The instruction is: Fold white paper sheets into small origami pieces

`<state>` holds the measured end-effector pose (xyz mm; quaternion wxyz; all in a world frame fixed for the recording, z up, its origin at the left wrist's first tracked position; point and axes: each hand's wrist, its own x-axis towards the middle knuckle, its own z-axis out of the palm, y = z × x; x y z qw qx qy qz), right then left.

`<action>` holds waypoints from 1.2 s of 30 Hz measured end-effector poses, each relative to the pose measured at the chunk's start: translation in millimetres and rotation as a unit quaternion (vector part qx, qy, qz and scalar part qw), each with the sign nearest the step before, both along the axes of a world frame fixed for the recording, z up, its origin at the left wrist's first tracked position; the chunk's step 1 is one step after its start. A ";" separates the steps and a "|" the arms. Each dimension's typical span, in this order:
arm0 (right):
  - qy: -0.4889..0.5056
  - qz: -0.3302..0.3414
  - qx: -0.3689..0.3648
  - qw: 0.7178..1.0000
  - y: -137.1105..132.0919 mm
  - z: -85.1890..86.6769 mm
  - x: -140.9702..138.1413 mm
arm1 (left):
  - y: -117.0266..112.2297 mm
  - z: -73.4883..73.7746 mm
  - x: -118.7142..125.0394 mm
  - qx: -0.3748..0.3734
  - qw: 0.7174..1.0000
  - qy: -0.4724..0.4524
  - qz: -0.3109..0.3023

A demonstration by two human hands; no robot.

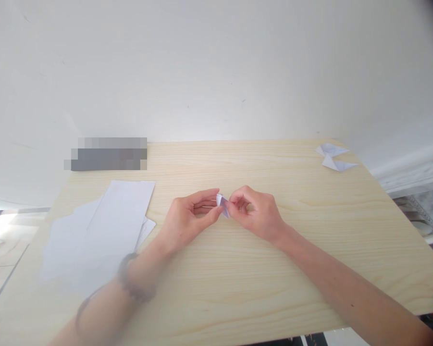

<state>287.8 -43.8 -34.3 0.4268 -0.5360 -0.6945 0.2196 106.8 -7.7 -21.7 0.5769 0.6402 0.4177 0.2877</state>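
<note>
Between my two hands, above the middle of the table, is a small piece of folded white paper (222, 204). My left hand (192, 214) grips its left side, thumb in front and fingers behind. From the other side, my right hand (254, 211) pinches the paper's right edge, its thumb and forefinger together and the other fingers curled. The fingers hide part of the folds. A dark beaded bracelet circles my left wrist.
Two folded white paper shapes (340, 165) with pointed ends lie at the table's back right corner. A stack of white paper sheets (111, 226) rests on the left. Behind it sits a dark, blurred-out object (108, 156). A white wall (230, 72) rises along the wooden table's (238, 288) back edge.
</note>
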 end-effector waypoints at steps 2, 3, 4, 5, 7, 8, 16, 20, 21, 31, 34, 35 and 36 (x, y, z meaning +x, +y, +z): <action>0.010 0.001 -0.008 1.000 0.2 -0.5 0.0 | -1.0 1.7 0.3 0.054 0.998 0.024 -0.002; 0.011 0.004 -0.010 1.000 0.3 -0.8 0.0 | -1.7 2.8 0.6 0.089 0.995 0.039 -0.003; 0.007 0.006 -0.007 1.000 0.4 -1.0 0.0 | -2.3 4.0 1.0 0.123 0.991 0.056 -0.005; -0.001 0.009 0.001 1.000 0.4 -1.1 0.0 | -3.0 5.0 1.4 0.152 0.985 0.076 -0.007; -0.019 0.009 0.034 0.999 0.4 -1.1 -0.1 | -4.4 6.5 2.3 0.188 0.975 0.121 -0.002; -0.028 0.007 0.052 0.998 0.4 -1.1 -0.1 | -5.0 6.8 2.8 0.198 0.969 0.146 0.006; -0.069 0.044 0.119 0.990 1.9 -2.4 1.4 | -7.0 4.3 4.0 0.179 0.966 0.186 0.014; -0.063 0.070 0.125 0.988 3.5 -3.9 3.1 | -5.8 3.8 4.0 0.112 0.981 0.158 0.032; -0.056 0.073 0.127 0.988 3.9 -4.2 3.7 | -5.4 3.9 3.9 0.093 0.984 0.150 0.036; -0.051 0.095 0.168 0.980 6.6 -4.9 10.0 | 5.8 14.1 -4.5 -0.049 0.998 -0.017 -0.036; -0.073 0.102 0.186 0.975 6.7 -5.3 10.6 | 8.3 15.3 -5.3 -0.050 0.998 -0.002 -0.030; -0.078 0.104 0.187 0.974 6.7 -5.4 10.8 | 8.8 14.8 -5.2 -0.050 0.998 0.003 -0.026; -0.082 0.105 0.189 0.973 6.7 -5.5 11.0 | 9.2 14.1 -5.0 -0.053 0.998 0.004 -0.024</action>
